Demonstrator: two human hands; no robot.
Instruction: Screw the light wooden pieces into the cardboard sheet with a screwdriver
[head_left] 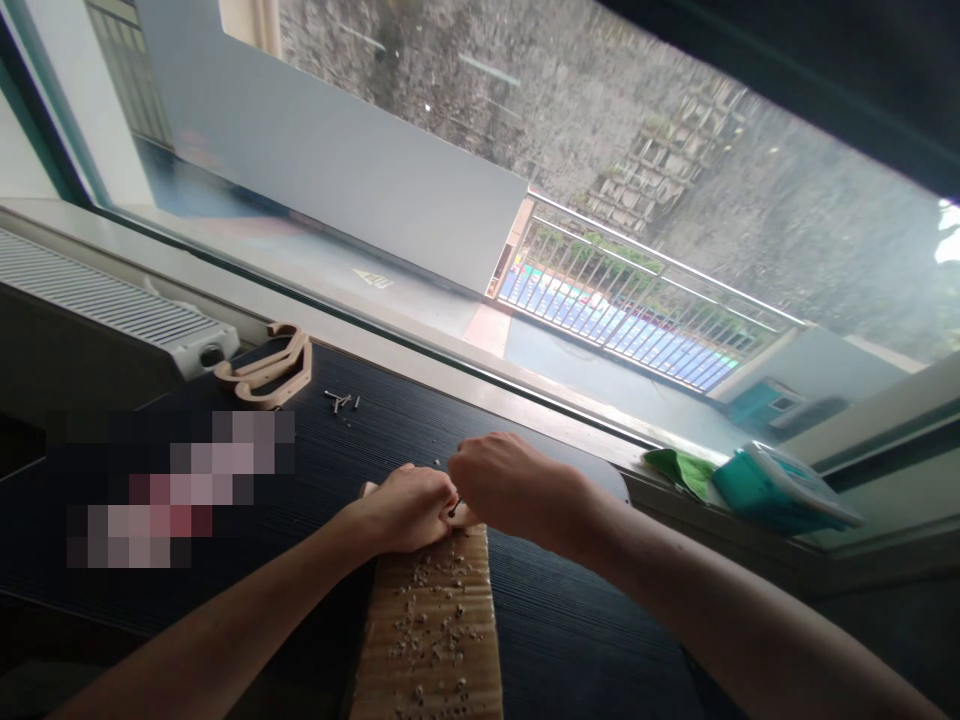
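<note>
My left hand (409, 505) lies curled on the far end of a cardboard sheet (435, 630), pressing down a small pale wooden piece that shows only at its edges. My right hand (502, 485) is closed in a fist right beside it, gripping a thin dark tool whose tip (454, 509) points down between the two hands. Small wood chips are scattered over the cardboard. Both hands rest on a dark table (570, 620).
Curved wooden cut-outs (266, 370) lie at the table's far left, with a few small screws (341, 402) near them. A radiator (105, 300) stands at left. A teal box (780, 490) and green cloth (679, 468) sit on the window sill. A blurred patch covers the table's left.
</note>
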